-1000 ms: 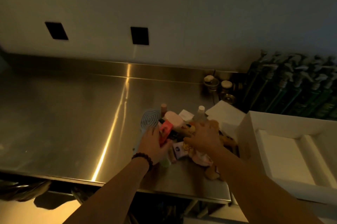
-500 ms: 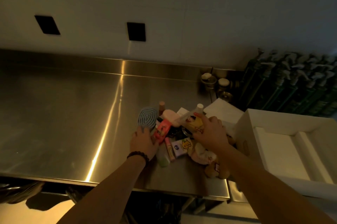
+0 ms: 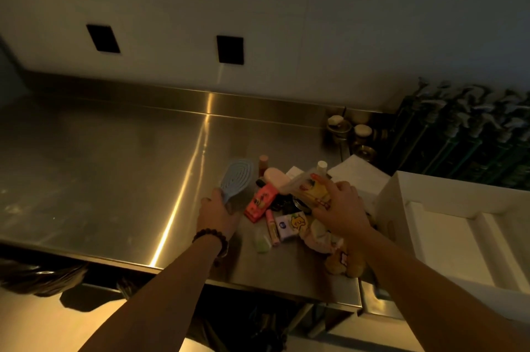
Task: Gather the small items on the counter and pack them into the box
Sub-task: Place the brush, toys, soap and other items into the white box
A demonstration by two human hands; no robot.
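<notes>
A pile of small items lies on the steel counter (image 3: 114,168). My left hand (image 3: 218,212) grips the handle of a light blue hairbrush (image 3: 238,179) at the pile's left edge. My right hand (image 3: 339,208) holds a clear bottle with a yellow label and white cap (image 3: 308,188), lifted a little over the pile. Beneath lie a red-orange packet (image 3: 259,202), a pink oval case (image 3: 276,176), a pink lip balm tube (image 3: 272,227), a small lilac box (image 3: 282,228), a pale green piece (image 3: 261,241) and a brown plush toy (image 3: 339,262). The white box (image 3: 385,199) stands open at the right.
Small lidded jars (image 3: 362,133) stand at the counter's back right. A row of dark green spray bottles (image 3: 470,133) lines the wall behind the box. White paper (image 3: 355,174) lies between the pile and the box. The counter's front edge (image 3: 114,255) runs close below the pile.
My right hand has lifted the yellow-label bottle out of the pile. My left hand has shifted left from the red packet and closed on the hairbrush handle.
</notes>
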